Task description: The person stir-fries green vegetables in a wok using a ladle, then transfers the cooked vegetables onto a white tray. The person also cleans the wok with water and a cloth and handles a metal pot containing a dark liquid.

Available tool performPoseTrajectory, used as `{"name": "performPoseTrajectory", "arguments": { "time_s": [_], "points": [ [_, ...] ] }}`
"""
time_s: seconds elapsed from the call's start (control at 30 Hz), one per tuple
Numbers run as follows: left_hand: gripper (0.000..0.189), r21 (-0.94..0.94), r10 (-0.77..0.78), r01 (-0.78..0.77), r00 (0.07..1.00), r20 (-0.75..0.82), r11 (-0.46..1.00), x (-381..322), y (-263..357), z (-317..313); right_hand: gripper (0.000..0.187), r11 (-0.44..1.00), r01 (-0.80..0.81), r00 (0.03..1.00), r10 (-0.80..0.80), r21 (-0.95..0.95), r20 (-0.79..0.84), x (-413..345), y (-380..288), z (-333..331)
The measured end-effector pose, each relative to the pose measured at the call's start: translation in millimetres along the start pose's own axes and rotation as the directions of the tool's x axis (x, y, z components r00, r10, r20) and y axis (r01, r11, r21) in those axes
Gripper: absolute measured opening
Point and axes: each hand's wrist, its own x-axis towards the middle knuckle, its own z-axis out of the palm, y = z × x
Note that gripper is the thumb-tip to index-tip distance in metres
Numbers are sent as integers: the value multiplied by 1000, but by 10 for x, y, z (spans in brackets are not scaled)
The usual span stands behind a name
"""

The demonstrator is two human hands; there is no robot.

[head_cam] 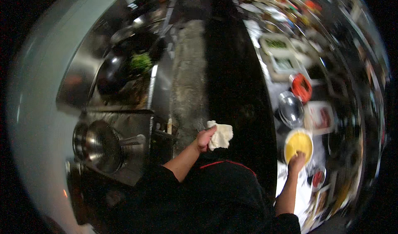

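My left hand (205, 140) grips a folded white cloth (221, 136) in front of my body, above the dark floor. Over on the right, my right hand (297, 163) clasps the near rim of a white bowl (286, 142), thumb or fingers reaching inside over its yellow contents (299, 140), which look like beaten egg. Beyond that bowl stands a shiny metal bowl (290, 109). A white tray (311, 122) with reddish meat is beside it. Motion blur softens the detail around my right hand.
On the left a cooking range holds a dark wok (113, 69) with leafy greens (141, 62). Nearer is a steel pan (102, 147) with its handle pointing right. The right-hand counter carries a red container (301, 87), a tub of chopped greens (276, 43) and a small red-filled bowl (318, 178).
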Motion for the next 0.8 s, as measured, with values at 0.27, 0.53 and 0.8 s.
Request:
{"name": "performPoseTrajectory", "arguments": {
  "time_s": [0.27,0.53,0.8],
  "points": [
    [42,-403,196,-215,977,-89,889,-243,893,-603,22,892,328,731,-31,-311,681,1688,-538,410],
    [38,-415,404,-592,792,-458,691,53,1373,-969,28,696,260,539,-680,669,497,3833,-4428,1567],
    [44,22,188,-461,317,-930,887,691,1213,-1575,26,-186,915,-94,-961,357,-261,4643,-8922,3049]
  ]
}}
